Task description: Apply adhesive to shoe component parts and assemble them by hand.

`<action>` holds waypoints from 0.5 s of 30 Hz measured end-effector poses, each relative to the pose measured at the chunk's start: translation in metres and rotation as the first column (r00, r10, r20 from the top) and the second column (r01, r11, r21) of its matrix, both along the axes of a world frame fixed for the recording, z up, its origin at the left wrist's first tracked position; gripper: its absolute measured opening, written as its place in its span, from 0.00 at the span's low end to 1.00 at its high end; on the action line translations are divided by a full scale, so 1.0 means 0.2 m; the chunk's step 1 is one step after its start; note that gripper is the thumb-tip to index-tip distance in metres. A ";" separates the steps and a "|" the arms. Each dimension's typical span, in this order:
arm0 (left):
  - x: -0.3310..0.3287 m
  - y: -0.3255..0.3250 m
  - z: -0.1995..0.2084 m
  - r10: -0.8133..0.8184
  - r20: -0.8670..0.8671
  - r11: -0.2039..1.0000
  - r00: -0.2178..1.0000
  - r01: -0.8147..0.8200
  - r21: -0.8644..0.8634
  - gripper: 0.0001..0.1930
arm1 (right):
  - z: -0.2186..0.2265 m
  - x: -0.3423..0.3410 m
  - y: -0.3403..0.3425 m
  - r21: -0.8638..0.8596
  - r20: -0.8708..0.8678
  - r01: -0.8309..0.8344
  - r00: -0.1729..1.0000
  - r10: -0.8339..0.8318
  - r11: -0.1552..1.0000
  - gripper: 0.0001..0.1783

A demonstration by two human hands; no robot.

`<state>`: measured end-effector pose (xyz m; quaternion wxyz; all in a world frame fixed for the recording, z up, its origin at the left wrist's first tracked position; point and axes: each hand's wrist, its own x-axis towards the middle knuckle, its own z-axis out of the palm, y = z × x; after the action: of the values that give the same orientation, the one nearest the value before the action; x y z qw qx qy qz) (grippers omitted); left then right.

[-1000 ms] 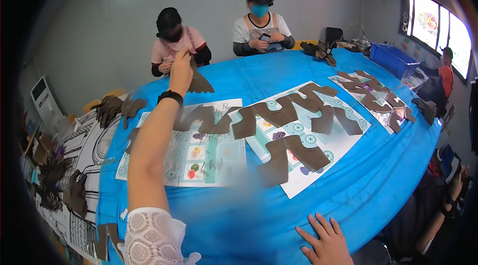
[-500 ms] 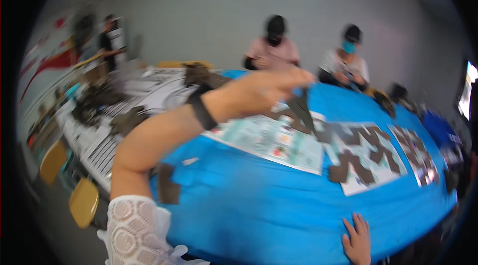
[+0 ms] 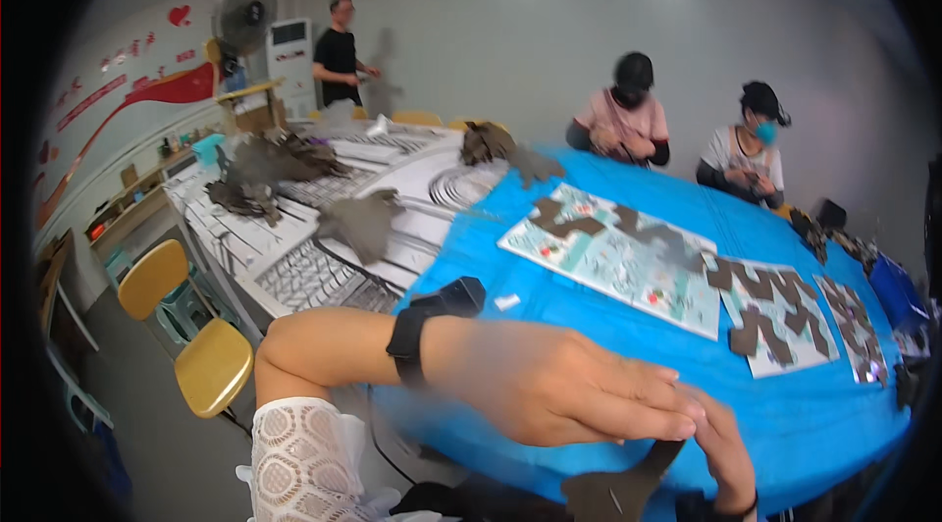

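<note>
My left hand (image 3: 589,390) reaches across the front of the blue-covered table, a black band with a dark block at its wrist. Its fingers are pinched together on a dark grey-brown cut fabric piece (image 3: 618,491), which hangs below them near the table's front edge. A thin pale mark shows on the piece. My right hand (image 3: 724,445) meets the left fingertips at the top of the fabric, its fingers bent in around it and partly hidden behind the left hand.
Printed sheets (image 3: 677,301) bearing several dark fabric pieces (image 3: 760,336) lie on the blue cover (image 3: 461,326). Left of it, a patterned white table (image 3: 402,262) holds dark fabric heaps (image 3: 275,169). Yellow chairs (image 3: 211,365) stand at left. Two people sit opposite; another stands behind.
My left hand has come down and toward me with the fabric piece. My right hand has left the table top and joined it. The view has swung left.
</note>
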<state>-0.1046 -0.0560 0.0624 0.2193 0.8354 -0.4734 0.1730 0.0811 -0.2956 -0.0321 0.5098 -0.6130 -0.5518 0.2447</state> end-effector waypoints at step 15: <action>-0.15 0.33 -0.35 0.467 0.196 0.878 0.862 -0.479 0.013 0.22 | 0.05 -0.20 0.41 -0.313 -0.335 -0.266 0.929 0.156 0.912 0.21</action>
<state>-0.1355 0.0108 -0.0077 0.0989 0.9122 -0.2778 0.2847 0.0411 -0.2129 -0.0228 0.4400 -0.5856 -0.4777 0.4849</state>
